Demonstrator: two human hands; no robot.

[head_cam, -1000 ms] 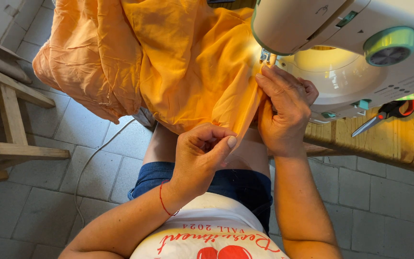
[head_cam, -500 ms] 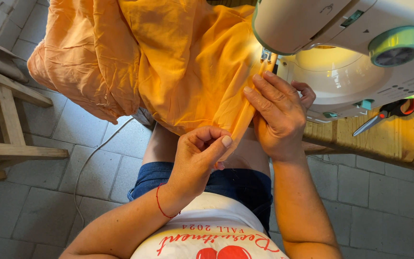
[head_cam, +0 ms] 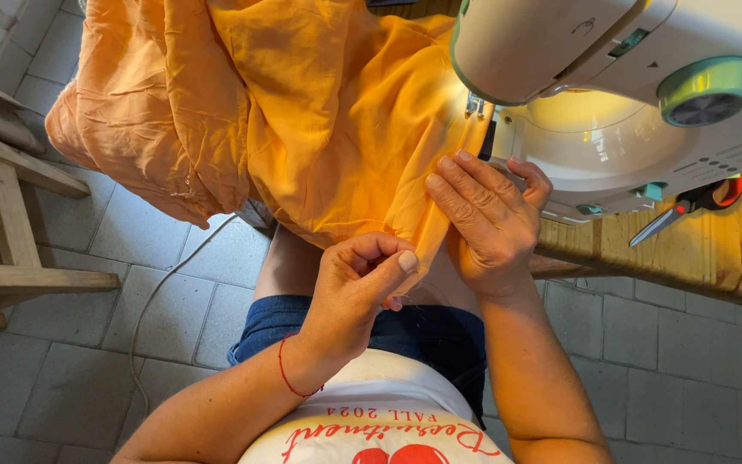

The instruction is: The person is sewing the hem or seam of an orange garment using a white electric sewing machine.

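At a white sewing machine (head_cam: 646,94) on a wooden table (head_cam: 714,258), I feed the folded edge of an orange fabric (head_cam: 319,129) toward the presser foot (head_cam: 474,107). My left hand (head_cam: 358,288) pinches the near end of the fold between thumb and forefinger, closed on the cloth just above my lap. My right hand (head_cam: 491,223) lies over the fold closer to the machine, fingers spread flat and pressing it down rather than gripping it. The bulk of the fabric spills off the table's left side and hangs in loose, wrinkled heaps over the tiled floor (head_cam: 130,283).

I judge the cloth thin, soft and light: it drapes, creases readily and would slide or bunch if let go, so the firm folded hem is the place to hold, taut between both hands, with the hanging weight liable to drag it sideways.

Red-handled scissors (head_cam: 689,204) lie on the table to the right of the machine, well apart from my hands. A pale cord (head_cam: 161,292) trails over the floor, beside a wooden frame (head_cam: 10,215) at left.

The needle itself is hidden behind the machine head and cloth, and I cannot tell whether it is down in the fabric. The machine's far end and the fabric's upper part are cut off
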